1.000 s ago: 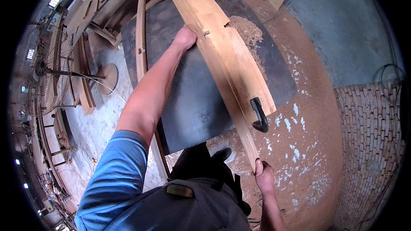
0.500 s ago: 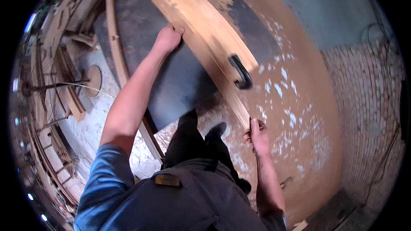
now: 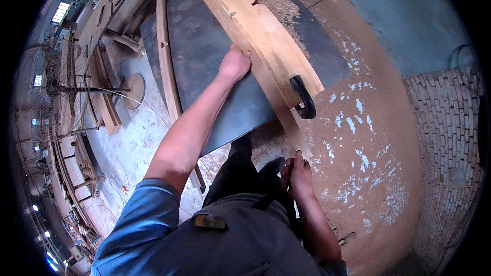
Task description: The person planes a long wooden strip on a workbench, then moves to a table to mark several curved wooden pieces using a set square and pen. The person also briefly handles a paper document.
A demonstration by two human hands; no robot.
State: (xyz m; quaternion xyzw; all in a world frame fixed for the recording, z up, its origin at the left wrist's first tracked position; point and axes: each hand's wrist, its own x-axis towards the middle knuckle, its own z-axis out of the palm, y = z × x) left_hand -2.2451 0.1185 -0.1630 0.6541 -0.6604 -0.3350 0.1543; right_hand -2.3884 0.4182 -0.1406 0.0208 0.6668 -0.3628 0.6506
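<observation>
Long curved wooden strip (image 3: 266, 66) now drawn nearer than half a second ago, running from 11 o'clock across the dark desk (image 3: 215, 61) down to 5 o'clock. Left hand (image 3: 234, 64) pressed flat on its edge mid-length, grip open; right hand (image 3: 298, 176) grip closed round the near tip. Black-handled jig board (image 3: 276, 36) beside it, sawdust piled at 12 o'clock: feed seemingly well advanced.

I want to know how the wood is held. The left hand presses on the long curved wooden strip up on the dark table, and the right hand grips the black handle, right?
Not quite. In the head view the right hand grips the near end of the long curved wooden strip, not the black handle, which nobody touches. The left hand does press the strip on the dark table.
</observation>
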